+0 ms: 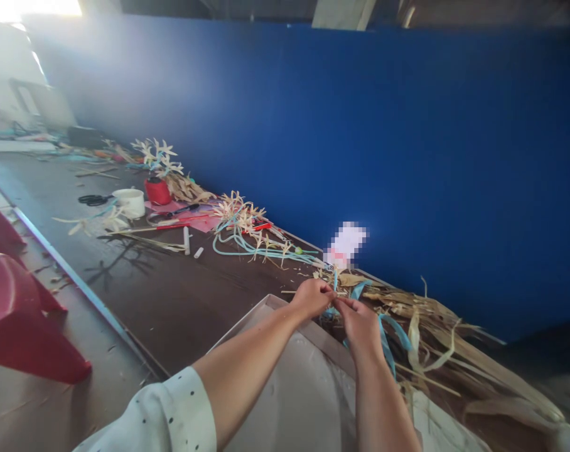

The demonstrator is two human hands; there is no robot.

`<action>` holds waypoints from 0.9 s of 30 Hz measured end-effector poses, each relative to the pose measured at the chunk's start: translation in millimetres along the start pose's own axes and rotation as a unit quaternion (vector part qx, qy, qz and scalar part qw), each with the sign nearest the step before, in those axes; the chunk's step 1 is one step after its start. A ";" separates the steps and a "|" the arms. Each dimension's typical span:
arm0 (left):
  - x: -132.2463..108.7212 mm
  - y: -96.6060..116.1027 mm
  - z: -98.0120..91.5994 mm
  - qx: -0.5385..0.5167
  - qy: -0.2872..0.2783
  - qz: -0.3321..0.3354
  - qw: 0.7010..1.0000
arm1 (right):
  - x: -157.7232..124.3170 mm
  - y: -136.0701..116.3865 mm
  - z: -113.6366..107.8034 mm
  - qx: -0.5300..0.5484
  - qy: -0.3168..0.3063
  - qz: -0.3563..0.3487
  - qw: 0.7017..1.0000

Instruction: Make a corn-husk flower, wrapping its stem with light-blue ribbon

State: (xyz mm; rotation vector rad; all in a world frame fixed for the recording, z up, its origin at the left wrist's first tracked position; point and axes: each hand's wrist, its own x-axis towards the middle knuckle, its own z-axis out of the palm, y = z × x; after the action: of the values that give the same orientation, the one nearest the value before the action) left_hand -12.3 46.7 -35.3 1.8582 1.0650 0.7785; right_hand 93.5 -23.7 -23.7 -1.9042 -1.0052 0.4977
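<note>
My left hand point(314, 297) and my right hand point(360, 320) meet over the far side of a shallow pale tray point(289, 383). Both are closed in a pinch, fingertips nearly touching. A thin light blue stem point(335, 279) rises from between them; its lower part is hidden by my fingers. Light blue ribbon point(395, 329) loops just right of my right hand. Dry corn husks point(430, 314) lie behind and to the right. Left of my hands, several husk flowers point(240, 213) on light blue stems point(252, 248) rest on the table.
A dark table point(191, 295) runs along a blue partition point(360, 125). Farther left on it are a white cup point(130, 203), black scissors point(94, 199), a red spool point(157, 191) and a white stick point(186, 240). A red plastic stool point(26, 314) stands at the left.
</note>
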 end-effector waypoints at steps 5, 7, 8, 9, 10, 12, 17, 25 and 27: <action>-0.4 -0.7 -1.0 -0.063 -0.022 0.011 0.998 | 1.0 1.2 -0.8 0.024 0.007 -0.009 1.000; -1.2 -0.5 -1.6 -0.100 -0.043 0.000 0.994 | 0.6 0.7 -1.1 0.030 0.006 -0.007 1.000; -1.6 -0.2 -2.0 -0.116 -0.055 -0.005 0.992 | 0.4 0.7 -1.1 0.030 0.006 -0.005 1.000; -1.9 0.1 -2.5 -0.130 -0.067 -0.008 0.989 | 0.4 0.8 -1.1 0.029 0.006 -0.003 1.000; -2.1 0.3 -3.0 -0.140 -0.075 -0.010 0.987 | 0.5 1.1 -1.0 0.027 0.006 -0.003 1.000; -1.9 0.2 -3.5 -0.154 -0.085 -0.013 0.984 | 0.9 2.0 -0.6 0.026 0.003 -0.005 1.000; 1.2 -4.0 -1.1 -0.140 -0.074 -0.027 0.987 | 2.3 4.9 1.0 0.036 -0.017 -0.013 0.999; 3.1 -5.2 0.7 -0.053 -0.022 -0.064 0.996 | -0.8 -0.5 2.4 -0.035 -0.007 -0.026 0.999; 3.3 -4.1 0.3 -0.037 -0.015 -0.064 0.997 | -1.6 -3.3 2.4 -0.053 0.005 -0.038 0.998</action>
State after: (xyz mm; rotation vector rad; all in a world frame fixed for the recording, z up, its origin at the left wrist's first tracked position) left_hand -12.1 50.8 -38.7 1.7161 1.1101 0.7044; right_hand 89.4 -22.9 -22.2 -1.9520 -1.1127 0.3982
